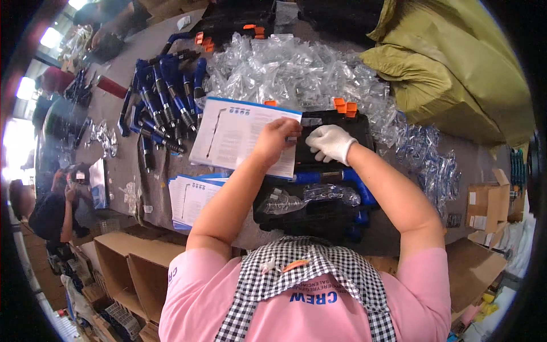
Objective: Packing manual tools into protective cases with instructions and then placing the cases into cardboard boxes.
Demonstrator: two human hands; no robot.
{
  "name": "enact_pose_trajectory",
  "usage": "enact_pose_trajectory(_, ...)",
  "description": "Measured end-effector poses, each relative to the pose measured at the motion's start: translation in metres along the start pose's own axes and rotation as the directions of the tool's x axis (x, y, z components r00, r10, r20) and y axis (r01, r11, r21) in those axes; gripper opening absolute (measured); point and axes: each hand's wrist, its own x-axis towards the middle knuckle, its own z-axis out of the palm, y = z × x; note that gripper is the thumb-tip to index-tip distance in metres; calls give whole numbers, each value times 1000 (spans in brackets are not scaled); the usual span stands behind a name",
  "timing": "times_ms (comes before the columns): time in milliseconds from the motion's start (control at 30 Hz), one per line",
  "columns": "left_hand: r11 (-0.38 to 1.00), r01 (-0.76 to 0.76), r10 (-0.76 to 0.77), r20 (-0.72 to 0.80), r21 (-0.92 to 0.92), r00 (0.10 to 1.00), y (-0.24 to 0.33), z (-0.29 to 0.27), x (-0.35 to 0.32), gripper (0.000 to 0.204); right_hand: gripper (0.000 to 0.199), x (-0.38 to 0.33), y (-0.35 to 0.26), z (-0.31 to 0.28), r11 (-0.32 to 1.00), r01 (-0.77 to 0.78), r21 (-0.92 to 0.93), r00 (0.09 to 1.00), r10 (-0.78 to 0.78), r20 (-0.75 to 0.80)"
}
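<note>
My bare left hand (276, 140) has its fingers curled at the right edge of a printed instruction leaflet (228, 134), which lies tilted over other papers. Close beside it, my right hand (330, 142) wears a white glove. Its fingers are bent inward over the lid (363, 126) of an open black plastic case; whatever they may hold is hidden. In the case's nearer half lie a blue-handled tool (309, 177) and clear bags of small parts (283, 202). My right forearm partly covers the case.
Blue and black tools (165, 91) are piled at left. Clear plastic bags (285, 65) heap up behind the case, with orange clips (346, 107) nearby. A leaflet stack (185, 202) lies near left. An olive sack (450, 62) stands far right; cardboard boxes (122, 265) flank me. Another person (48, 214) is at left.
</note>
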Motion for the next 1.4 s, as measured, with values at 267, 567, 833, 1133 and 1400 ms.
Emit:
enact_pose_trajectory(267, 836, -10, 4, -11, -548, 1000, -6, -22, 11, 25, 64, 69, 29, 66, 999, 38, 1, 907, -34, -419)
enact_pose_trajectory(567, 697, -1, 1, -1, -717, 1000, -6, -32, 18, 35, 68, 77, 18, 83, 945, 119, 304, 912, 17, -410)
enact_pose_trajectory(833, 793, -419, 429, 84, 442, 899, 49, -18, -63, 29, 59, -6, 7, 21, 896, 249, 368, 952, -157, -262)
enact_pose_trajectory(1133, 99, -631, -48, 637, 770, 770, 10, 6, -45, 61, 42, -56, 139, -73, 965, 36, 259, 967, 32, -253)
enact_pose_trajectory(1400, -201, -543, -69, 542, 815, 838, 12, 12, -34, 59, 71, -126, 36, -32, 136, 183, -974, 877, -470, 99)
